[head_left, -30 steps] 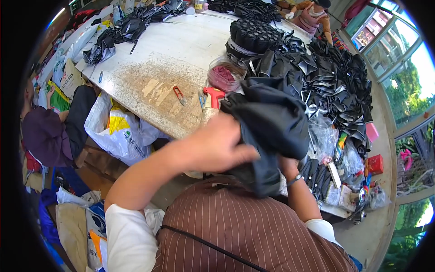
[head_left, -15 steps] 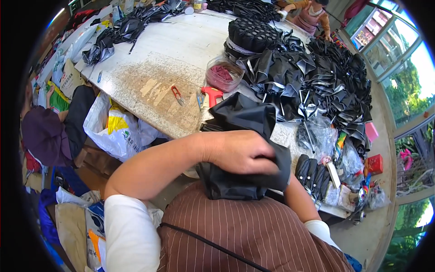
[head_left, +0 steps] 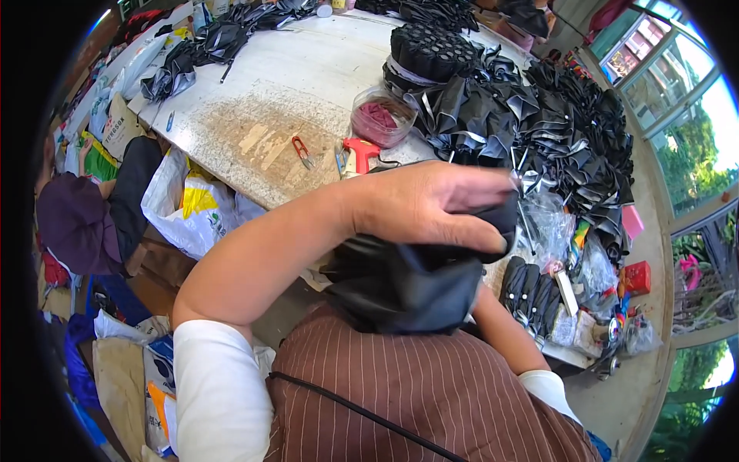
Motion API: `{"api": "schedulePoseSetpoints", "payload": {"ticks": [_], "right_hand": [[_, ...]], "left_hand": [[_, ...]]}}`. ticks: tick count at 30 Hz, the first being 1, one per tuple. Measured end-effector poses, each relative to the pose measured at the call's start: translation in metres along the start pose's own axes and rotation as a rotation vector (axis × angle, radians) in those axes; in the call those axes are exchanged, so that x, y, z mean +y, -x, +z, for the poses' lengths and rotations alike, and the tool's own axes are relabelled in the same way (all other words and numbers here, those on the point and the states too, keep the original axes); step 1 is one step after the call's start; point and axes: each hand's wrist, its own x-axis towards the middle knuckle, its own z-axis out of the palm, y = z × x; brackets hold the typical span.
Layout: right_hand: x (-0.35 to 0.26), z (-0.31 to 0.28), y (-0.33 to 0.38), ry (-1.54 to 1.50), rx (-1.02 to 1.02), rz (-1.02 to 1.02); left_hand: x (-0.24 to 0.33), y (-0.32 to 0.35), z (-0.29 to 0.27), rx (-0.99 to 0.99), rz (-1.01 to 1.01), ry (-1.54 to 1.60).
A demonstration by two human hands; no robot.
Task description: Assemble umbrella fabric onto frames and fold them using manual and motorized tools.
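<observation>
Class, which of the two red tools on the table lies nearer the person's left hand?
The pistol-shaped glue gun; the slim red-handled snips lie farther left, away from the left hand.

The left hand point(head_left: 431, 204), partly blurred, was spread over black cloth point(head_left: 408, 289); the right hand point(head_left: 480, 299) was mostly hidden behind it. Beyond, the table point(head_left: 300, 69) held red snips point(head_left: 300, 146), a red glue gun point(head_left: 360, 154), a clear tub point(head_left: 396, 138) and piled black umbrellas point(head_left: 573, 142).
</observation>
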Motion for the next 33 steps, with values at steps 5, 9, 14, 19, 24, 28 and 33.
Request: {"api": "schedulePoseSetpoints", "payload": {"ticks": [5, 9, 14, 19, 24, 28, 33], "right_hand": [[-0.01, 0.017, 0.004, 0.032, -0.086, -0.043], [-0.04, 0.028, -0.003, 0.07, -0.168, -0.075], [-0.046, 0.046, 0.009, 0.147, -0.287, -0.075], [-0.069, 0.048, 0.042, 0.203, -0.354, -0.156], [-0.09, 0.086, 0.016, 0.274, -0.485, -0.174], [-0.091, 0.109, 0.026, 0.334, -0.58, -0.187], [-0.097, 0.112, 0.051, 0.376, -0.661, -0.22]], "left_hand": [[0.052, -0.001, 0.006, -0.076, 0.466, 0.487], [0.03, 0.022, -0.03, 0.414, 0.335, -1.037], [-0.011, 0.021, 0.03, -0.011, 0.198, -0.925], [0.032, 0.036, 0.046, -0.003, 0.659, -0.44], [0.031, 0.053, -0.029, 0.172, -0.456, -0.804], [0.024, 0.025, -0.029, 0.253, 0.011, -0.717], [0.054, 0.03, -0.08, 0.495, 0.476, -0.253]]}}
